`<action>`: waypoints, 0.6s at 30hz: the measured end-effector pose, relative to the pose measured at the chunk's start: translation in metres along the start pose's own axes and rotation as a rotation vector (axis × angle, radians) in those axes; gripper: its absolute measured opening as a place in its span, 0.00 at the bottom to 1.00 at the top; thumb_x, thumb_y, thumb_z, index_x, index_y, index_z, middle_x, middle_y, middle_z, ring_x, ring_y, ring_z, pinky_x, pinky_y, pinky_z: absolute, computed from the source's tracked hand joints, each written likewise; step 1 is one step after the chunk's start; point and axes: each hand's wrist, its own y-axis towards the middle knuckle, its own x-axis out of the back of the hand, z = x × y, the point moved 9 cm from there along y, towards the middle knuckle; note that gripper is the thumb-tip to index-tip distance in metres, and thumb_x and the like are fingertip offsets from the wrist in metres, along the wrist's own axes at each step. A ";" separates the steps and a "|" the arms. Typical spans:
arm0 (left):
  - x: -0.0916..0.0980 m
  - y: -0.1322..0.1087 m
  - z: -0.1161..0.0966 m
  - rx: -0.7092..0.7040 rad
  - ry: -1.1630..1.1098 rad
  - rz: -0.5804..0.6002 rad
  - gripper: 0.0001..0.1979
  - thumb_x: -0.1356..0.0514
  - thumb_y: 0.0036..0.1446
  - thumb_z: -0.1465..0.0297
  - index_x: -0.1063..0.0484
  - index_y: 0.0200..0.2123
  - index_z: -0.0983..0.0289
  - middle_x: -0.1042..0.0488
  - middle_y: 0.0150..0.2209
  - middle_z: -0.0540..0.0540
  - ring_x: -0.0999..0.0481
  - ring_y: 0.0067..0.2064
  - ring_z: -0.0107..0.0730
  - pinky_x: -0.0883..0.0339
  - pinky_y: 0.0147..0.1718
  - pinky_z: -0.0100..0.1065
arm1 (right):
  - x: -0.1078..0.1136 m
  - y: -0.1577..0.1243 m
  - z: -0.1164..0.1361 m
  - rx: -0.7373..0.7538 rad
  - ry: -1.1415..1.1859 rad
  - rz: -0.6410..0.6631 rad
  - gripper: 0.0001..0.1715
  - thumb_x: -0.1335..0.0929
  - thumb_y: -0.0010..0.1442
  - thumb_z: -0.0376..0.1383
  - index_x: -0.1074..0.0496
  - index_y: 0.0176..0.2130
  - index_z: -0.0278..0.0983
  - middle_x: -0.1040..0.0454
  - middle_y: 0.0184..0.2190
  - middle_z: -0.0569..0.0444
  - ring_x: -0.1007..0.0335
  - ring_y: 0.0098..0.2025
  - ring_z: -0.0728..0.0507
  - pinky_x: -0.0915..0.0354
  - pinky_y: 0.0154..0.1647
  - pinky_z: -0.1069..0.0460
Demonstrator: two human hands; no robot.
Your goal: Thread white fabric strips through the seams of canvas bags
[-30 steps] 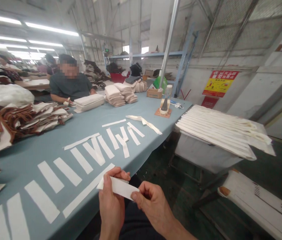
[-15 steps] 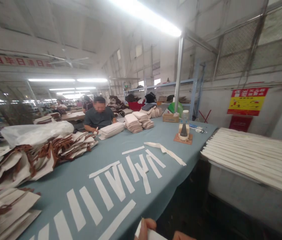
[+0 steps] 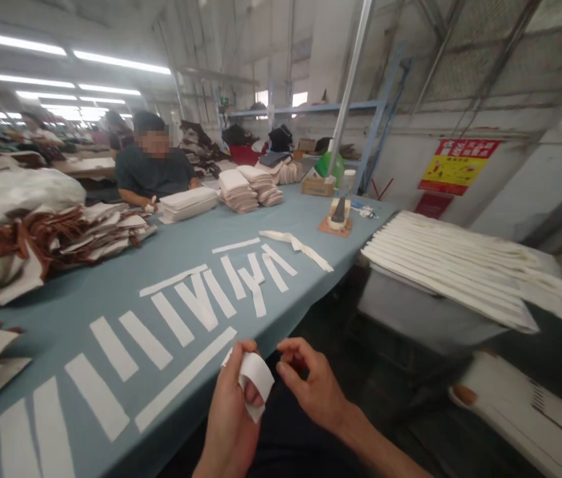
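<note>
Bottom centre: left hand (image 3: 234, 411) grips thin white rectangular strip (image 3: 260, 373), now curled; a second ago, stretched straight between both hands. Right hand (image 3: 318, 385) off it, just beside, narrow finger gap. Mid-frame: blue-green cloth-covered table (image 3: 171, 242), flat white strips (image 3: 146, 340). Upper left: long fluorescent tubes (image 3: 121, 62).

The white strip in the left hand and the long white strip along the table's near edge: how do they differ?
The held strip bends into a curl, while the long strip lies straight and flat. The held strip is gripped in the left hand; the long strip rests on the table, untouched by either hand. Both are white.
</note>
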 end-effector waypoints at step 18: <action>-0.006 0.001 0.016 -0.014 0.068 0.088 0.30 0.18 0.41 0.46 0.25 0.29 0.63 0.43 0.17 0.40 0.47 0.19 0.19 0.50 0.18 0.23 | -0.004 0.010 0.074 0.598 -0.104 0.186 0.13 0.25 0.68 0.36 0.21 0.53 0.41 0.18 0.54 0.42 0.18 0.54 0.39 0.24 0.56 0.44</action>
